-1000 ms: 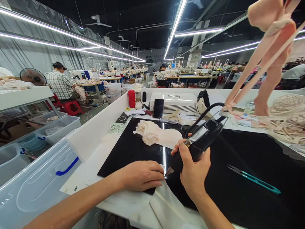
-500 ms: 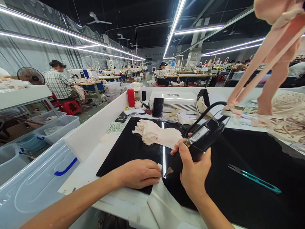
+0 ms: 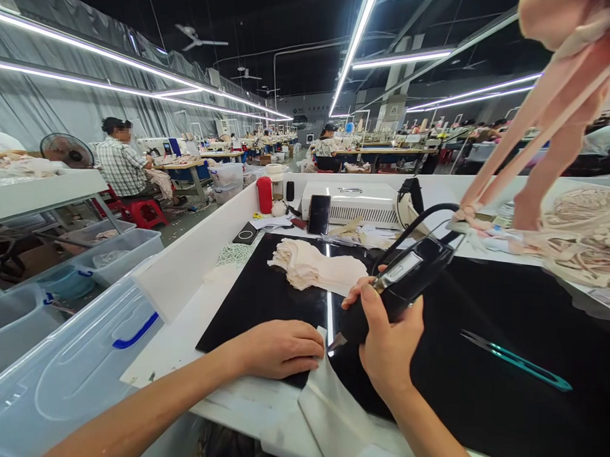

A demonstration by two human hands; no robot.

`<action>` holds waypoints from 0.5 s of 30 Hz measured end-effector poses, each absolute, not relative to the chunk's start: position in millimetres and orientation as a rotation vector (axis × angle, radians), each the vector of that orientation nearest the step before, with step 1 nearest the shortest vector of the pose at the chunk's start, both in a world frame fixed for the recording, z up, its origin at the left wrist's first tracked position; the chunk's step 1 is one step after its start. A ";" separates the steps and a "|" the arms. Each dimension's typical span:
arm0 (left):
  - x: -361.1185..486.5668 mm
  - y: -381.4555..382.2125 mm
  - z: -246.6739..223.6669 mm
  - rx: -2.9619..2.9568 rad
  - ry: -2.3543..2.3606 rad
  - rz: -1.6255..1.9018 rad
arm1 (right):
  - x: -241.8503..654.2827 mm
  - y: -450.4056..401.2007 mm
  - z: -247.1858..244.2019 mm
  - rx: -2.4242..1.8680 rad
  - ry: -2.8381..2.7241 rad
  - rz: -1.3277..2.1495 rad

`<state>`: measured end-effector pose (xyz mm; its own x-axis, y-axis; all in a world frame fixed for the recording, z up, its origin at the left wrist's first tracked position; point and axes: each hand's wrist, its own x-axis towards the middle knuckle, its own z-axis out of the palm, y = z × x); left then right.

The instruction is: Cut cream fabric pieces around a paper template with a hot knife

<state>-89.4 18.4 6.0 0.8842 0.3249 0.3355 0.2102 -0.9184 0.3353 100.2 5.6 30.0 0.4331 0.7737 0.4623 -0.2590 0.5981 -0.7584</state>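
My right hand (image 3: 393,345) is wrapped round a black corded power tool (image 3: 408,282) with a pointed metal tip, which looks like a hot knife. The tip points down and left, close to the fingers of my left hand (image 3: 283,348). Those fingers are pinched on a strip of thin off-white fabric (image 3: 336,406) that hangs over the front edge of the black board (image 3: 454,394). Whether the tip touches the fabric I cannot tell. Beyond my hands, a stack of cream fabric pieces (image 3: 318,263) lies on the board. Teal-handled thread snips (image 3: 525,365) rest to the right.
Pink fabric strips (image 3: 529,123) hang at the right above a heap of cream straps (image 3: 580,228). A phone (image 3: 319,213) leans against a white vented box (image 3: 358,204) at the back. A plastic bin (image 3: 75,367) stands at the left. Co-workers sit further off.
The camera view has shifted slightly, so the scene sits a little further right. My hands, the fabric and the power tool hold nearly the same positions.
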 end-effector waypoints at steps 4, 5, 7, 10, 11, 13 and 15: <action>-89.4 18.5 6.4 2.765 0.398 0.567 | 99.3 4.9 30.1 -0.695 -0.908 0.697; -89.4 18.5 6.3 2.765 0.401 0.567 | 99.3 4.8 29.9 -0.703 -0.912 0.691; -89.4 18.5 6.1 2.762 0.401 0.569 | 99.3 4.9 29.2 -0.710 -0.919 0.682; -89.4 18.2 5.9 2.758 0.401 0.576 | 99.5 5.3 27.9 -0.703 -0.922 0.682; -89.4 18.1 5.8 2.758 0.403 0.575 | 99.6 5.5 27.5 -0.699 -0.921 0.687; -89.5 17.9 5.6 2.759 0.410 0.568 | 99.6 5.7 27.0 -0.701 -0.916 0.690; -89.7 17.7 5.5 2.764 0.411 0.567 | 99.6 5.6 27.0 -0.714 -0.912 0.679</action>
